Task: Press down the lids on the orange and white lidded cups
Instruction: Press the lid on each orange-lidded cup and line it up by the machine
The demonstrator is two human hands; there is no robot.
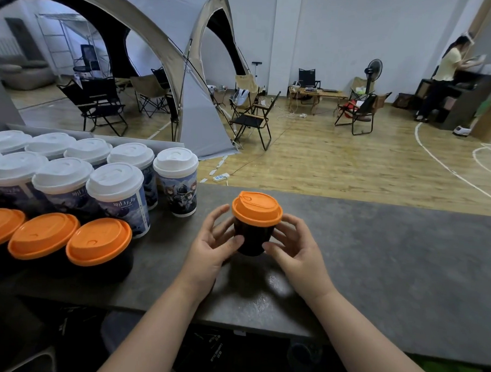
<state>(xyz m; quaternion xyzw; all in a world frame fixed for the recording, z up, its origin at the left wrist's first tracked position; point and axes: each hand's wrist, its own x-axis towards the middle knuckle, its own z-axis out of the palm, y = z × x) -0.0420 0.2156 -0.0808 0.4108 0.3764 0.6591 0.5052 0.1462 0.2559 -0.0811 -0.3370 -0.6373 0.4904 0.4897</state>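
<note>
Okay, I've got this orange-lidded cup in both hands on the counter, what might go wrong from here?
1. Both the left hand and right hand grip the wall of the dark cup; squeezing may buckle it and unseat the orange lid.
2. Pressing one side only could tip the cup on the counter.
3. The white-lidded cup stands near the left hand; a stray move might knock it.

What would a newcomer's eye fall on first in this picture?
The black cup with the orange lid on the counter, held between the left hand and the right hand. To its left stand crowded white-lidded cups, with more orange-lidded cups nearer. A large grey tent rises behind them.
</note>
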